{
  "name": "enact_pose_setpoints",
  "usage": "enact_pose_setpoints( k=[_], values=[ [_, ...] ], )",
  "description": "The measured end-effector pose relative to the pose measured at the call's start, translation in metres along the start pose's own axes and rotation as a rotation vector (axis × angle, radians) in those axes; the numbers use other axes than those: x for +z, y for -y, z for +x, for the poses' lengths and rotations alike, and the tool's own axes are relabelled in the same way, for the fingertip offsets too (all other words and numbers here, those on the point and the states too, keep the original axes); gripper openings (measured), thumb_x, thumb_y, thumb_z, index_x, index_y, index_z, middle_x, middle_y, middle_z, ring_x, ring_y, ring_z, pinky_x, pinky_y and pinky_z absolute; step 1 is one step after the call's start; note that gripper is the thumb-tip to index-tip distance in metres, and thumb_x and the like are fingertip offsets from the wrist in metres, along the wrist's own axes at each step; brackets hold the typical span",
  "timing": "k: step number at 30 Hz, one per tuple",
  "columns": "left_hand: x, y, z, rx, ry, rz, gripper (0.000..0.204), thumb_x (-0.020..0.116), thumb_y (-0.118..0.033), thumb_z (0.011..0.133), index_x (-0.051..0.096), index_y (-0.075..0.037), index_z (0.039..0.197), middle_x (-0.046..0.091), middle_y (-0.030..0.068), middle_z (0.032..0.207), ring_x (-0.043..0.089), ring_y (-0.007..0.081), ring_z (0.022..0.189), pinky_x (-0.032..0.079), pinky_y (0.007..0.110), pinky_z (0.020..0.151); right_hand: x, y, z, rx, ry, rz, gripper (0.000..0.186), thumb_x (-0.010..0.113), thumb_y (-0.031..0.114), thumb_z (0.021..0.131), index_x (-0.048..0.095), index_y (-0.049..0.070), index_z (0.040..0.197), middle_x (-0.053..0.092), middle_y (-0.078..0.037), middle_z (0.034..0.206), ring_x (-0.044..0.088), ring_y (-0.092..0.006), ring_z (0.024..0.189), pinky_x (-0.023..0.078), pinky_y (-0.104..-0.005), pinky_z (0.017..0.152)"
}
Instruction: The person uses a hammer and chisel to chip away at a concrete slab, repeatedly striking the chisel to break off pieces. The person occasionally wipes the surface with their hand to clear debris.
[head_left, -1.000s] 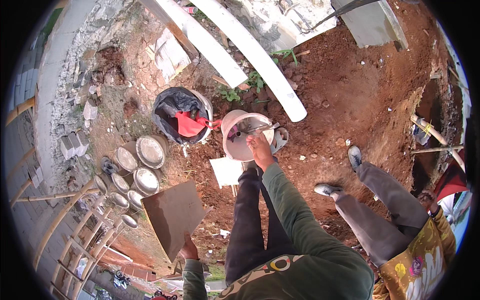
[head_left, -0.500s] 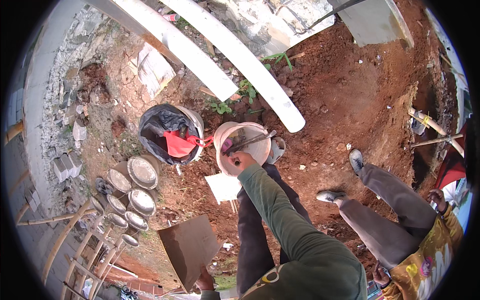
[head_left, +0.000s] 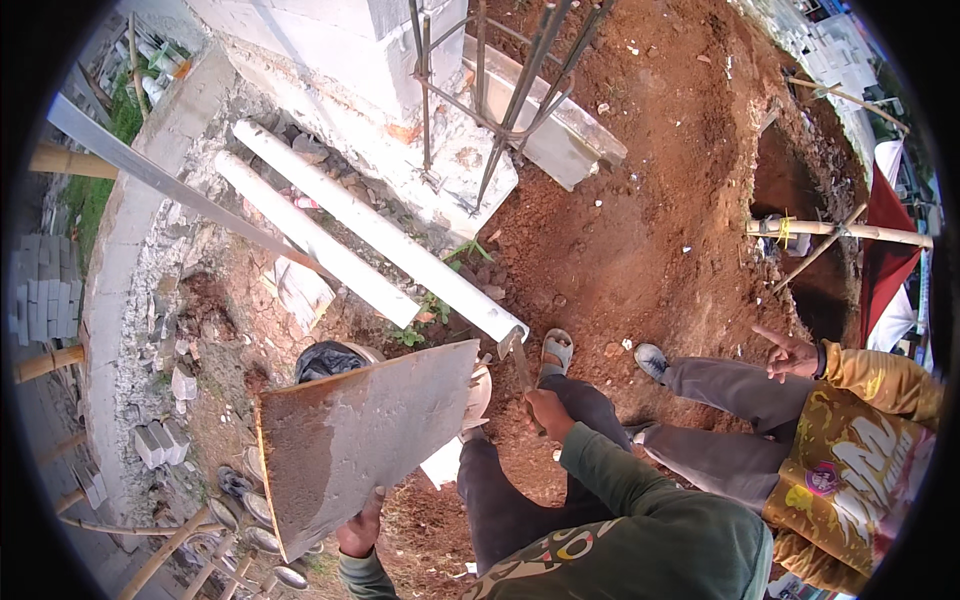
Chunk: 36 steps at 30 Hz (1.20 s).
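Two white pipes (head_left: pixel 380 230) lie side by side near dark steel bars (head_left: pixel 426 110). A black bag (head_left: pixel 325 360) shows, partly hidden, near their closer ends; grey blocks (head_left: pixel 160 443) sit further left. At right are a co-worker in a patterned top (head_left: pixel 845 455), a bamboo pole (head_left: pixel 850 231) and a red cloth (head_left: pixel 888 262).

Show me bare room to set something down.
Mostly bare red soil lies between the white pipes and the bamboo pole, beyond the co-worker's shoes. Crowded on the left: the board in the left hand partly hides the black-lined bucket.
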<state>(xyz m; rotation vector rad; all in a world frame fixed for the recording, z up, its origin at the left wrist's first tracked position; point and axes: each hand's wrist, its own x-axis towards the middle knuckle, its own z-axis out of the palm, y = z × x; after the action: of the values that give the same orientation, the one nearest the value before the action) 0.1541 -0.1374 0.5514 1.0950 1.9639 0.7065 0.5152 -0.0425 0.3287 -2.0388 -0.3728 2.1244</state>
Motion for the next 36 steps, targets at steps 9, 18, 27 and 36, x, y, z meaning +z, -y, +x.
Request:
enact_pose_setpoints(
  k=[9, 18, 27, 36],
  values=[
    [0.187, -0.119, 0.207, 0.468, 0.006, 0.145, 0.026, 0.067, -0.021, 0.091, 0.069, -0.002, 0.109, 0.071, 0.0182, 0.099, 0.069, 0.0337, 0.092, 0.052, 0.045, 0.081, -0.104, 0.145, 0.031, -0.523, -0.218, -0.126, 0.026, 0.055, 0.026, 0.099, 0.052, -0.001, 0.098, 0.056, -0.009, 0.070, 0.058, -0.0183, 0.053, 0.048, -0.0392, 0.047],
    [0.308, -0.129, 0.330, 0.366, -0.062, 0.135, 0.030, 0.068, -0.025, 0.087, 0.070, -0.003, 0.107, 0.068, 0.0230, 0.086, 0.067, 0.0421, 0.082, 0.053, 0.045, 0.070, -0.174, 0.197, 0.016, -0.427, -0.104, -0.227, 0.033, 0.056, 0.028, 0.098, 0.053, -0.002, 0.112, 0.056, -0.010, 0.066, 0.058, -0.0186, 0.051, 0.047, -0.0381, 0.045],
    [0.340, -0.066, 0.378, 0.330, -0.059, 0.138, 0.033, 0.065, -0.031, 0.089, 0.071, -0.005, 0.108, 0.071, 0.0165, 0.101, 0.065, 0.0359, 0.096, 0.050, 0.042, 0.085, -0.166, 0.189, 0.008, -0.556, -0.084, -0.337, 0.032, 0.059, 0.029, 0.096, 0.056, 0.000, 0.110, 0.059, -0.009, 0.060, 0.061, -0.0179, 0.051, 0.049, -0.0365, 0.048],
    [0.347, -0.040, 0.409, 0.438, -0.154, 0.071, 0.033, 0.078, -0.015, 0.080, 0.068, 0.001, 0.107, 0.070, 0.0178, 0.102, 0.066, 0.0346, 0.093, 0.050, 0.041, 0.084, -0.134, 0.179, 0.134, -0.667, -0.028, -0.366, 0.032, 0.058, 0.028, 0.095, 0.056, -0.002, 0.104, 0.062, -0.015, 0.062, 0.066, -0.0280, 0.055, 0.050, -0.0416, 0.054]
  ],
)
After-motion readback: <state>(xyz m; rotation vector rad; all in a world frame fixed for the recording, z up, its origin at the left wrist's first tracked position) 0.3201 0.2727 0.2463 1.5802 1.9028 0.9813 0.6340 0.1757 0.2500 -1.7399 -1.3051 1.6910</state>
